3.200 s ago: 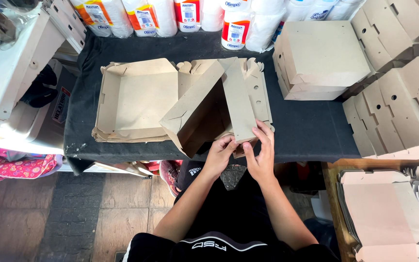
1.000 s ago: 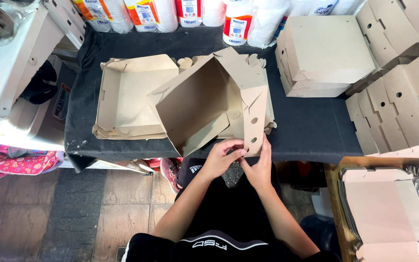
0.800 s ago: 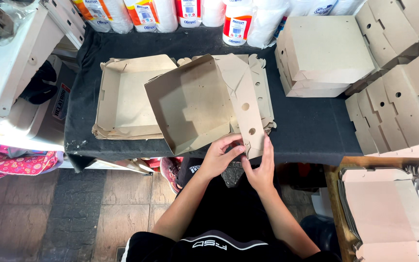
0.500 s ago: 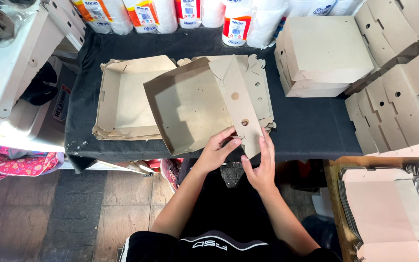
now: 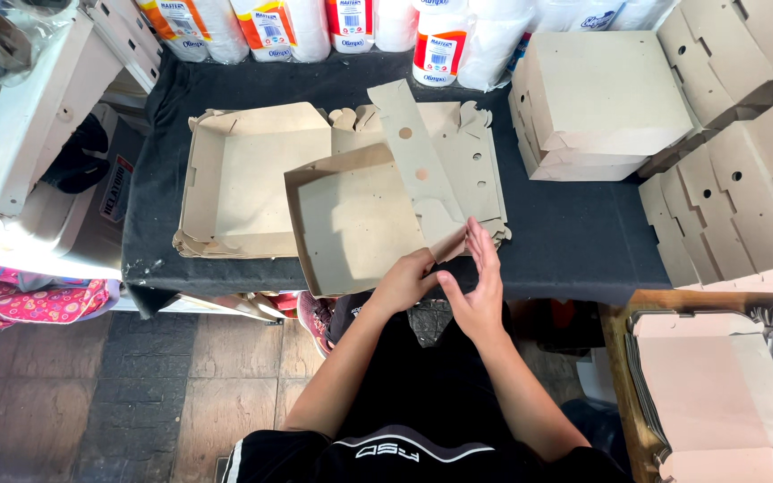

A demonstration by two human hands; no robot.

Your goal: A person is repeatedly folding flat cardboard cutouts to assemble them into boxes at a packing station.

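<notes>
A half-folded brown cardboard box [image 5: 355, 219] lies at the near edge of the black-covered table [image 5: 574, 241]. Its long side flap [image 5: 418, 170] with round holes stands up and leans toward the far side. My left hand [image 5: 404, 282] grips the box's near right corner. My right hand [image 5: 476, 277] is held flat, fingers straight, pressing against the flap's near end beside the left hand. Under and behind the box lies a pile of flat box blanks [image 5: 471, 148].
A folded open tray-like box [image 5: 243, 179] rests on the left. A stack of closed boxes [image 5: 601, 103] sits at the right rear, with leaning blanks [image 5: 744, 188] beyond it. Paper-roll packs [image 5: 440, 40] line the far edge. More blanks [image 5: 717, 394] lie in a crate at lower right.
The box has been turned from standing on edge to lying flatter on the table. Its long flap has swung up and away, and both hands have shifted to its near right corner.
</notes>
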